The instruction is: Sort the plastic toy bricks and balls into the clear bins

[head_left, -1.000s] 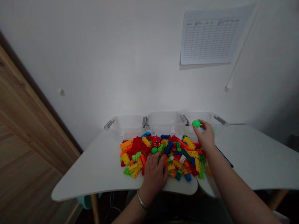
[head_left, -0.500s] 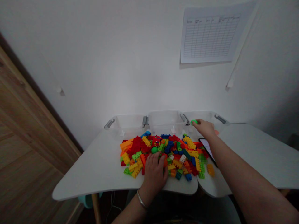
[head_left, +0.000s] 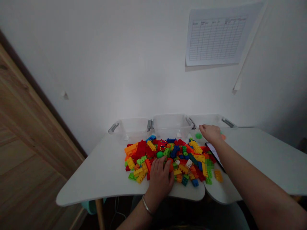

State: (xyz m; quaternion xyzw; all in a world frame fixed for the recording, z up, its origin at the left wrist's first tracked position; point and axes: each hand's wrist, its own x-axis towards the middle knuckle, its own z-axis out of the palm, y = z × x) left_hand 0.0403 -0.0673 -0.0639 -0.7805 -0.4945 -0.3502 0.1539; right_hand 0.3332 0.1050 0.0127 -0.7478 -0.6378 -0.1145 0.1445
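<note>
A heap of coloured toy building bricks [head_left: 144, 159] lies on the white table. My left hand [head_left: 161, 174] rests on its near side, fingers spread and laid over the bricks. A round green piece [head_left: 160, 154] is just beyond those fingertips, and an orange piece [head_left: 171, 166] shows beside the thumb. Over the right clear plastic bin [head_left: 203, 118] is my right hand [head_left: 211, 132], its visible fingers drawn together with nothing seen in them. Through the bin's front wall I see a green piece [head_left: 198, 136] just below that hand.
Two more clear bins, a left one [head_left: 133, 120] and a middle one [head_left: 169, 117], stand in the row against the wall. A phone [head_left: 214, 153] lies partly under my right forearm. One yellow-orange brick [head_left: 218, 175] sits apart near the tables' seam.
My right hand has let go of the green piece, which has dropped into the right bin. The left hand keeps its place on the heap. The view has shifted slightly.
</note>
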